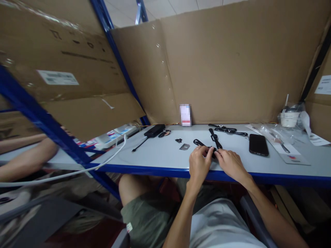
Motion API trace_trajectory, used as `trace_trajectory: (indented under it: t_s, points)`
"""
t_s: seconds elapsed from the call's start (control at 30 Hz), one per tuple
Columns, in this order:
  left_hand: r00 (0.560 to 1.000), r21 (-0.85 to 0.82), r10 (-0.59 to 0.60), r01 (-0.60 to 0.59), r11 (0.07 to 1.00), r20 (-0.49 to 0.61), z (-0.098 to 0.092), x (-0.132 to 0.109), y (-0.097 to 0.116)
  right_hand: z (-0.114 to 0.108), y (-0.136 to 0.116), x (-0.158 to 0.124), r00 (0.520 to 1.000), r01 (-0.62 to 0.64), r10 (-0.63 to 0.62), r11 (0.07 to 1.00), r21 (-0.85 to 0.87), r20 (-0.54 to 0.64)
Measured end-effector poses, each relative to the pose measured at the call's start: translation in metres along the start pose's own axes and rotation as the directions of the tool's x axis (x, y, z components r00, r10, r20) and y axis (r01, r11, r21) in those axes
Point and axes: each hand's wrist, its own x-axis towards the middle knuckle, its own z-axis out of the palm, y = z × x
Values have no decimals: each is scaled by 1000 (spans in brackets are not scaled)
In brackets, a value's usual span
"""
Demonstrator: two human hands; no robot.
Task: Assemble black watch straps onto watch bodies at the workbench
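Pale shirt nearest, both hands pinch a black strap, cardboard walling the tabletop.

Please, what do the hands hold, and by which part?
The left hand and right hand hold a black strap, away from its protruding far end.

Two grips, a left grip and a right grip, meet at one black strap. Beyond them lie at least three other straps, overlapping past sure counting. Two phones: one upright phone beyond, one dark phone rightward. Leftward, one grey piece, one black box.
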Motion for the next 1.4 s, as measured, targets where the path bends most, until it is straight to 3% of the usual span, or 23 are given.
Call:
trace_trajectory:
  t_s: [0.3, 0.57, 0.77, 1.03, 1.23, 1.4]
  points:
    - [991, -121, 96, -86, 989, 88, -4, -3, 1, 1, 2, 0, 1000, 7, -7, 1000, 3, -9]
    - [997, -107, 49, -42, 993, 63, -6, -2, 3, -1, 1, -1, 1000, -18, 18, 999, 32, -5]
    - [993, -150, -59, 73, 986, 98, -3, 0, 1, 1, 2, 0, 1000, -17, 18, 999, 40, -19]
    - [991, -145, 111, -99, 984, 77, -7, -2, 4, 2, 1, 0, 1000, -4, 4, 1000, 17, -22]
    - [996, -130, 88, -87, 988, 6, -7, -3, 5, -1, 1, -1, 1000, -1, 2, 998, 59, -9]
    - [990, -125, 132, -125, 984, 47, -7, -2, 4, 1, 3, 0, 1000, -11, 11, 996, 88, 0]
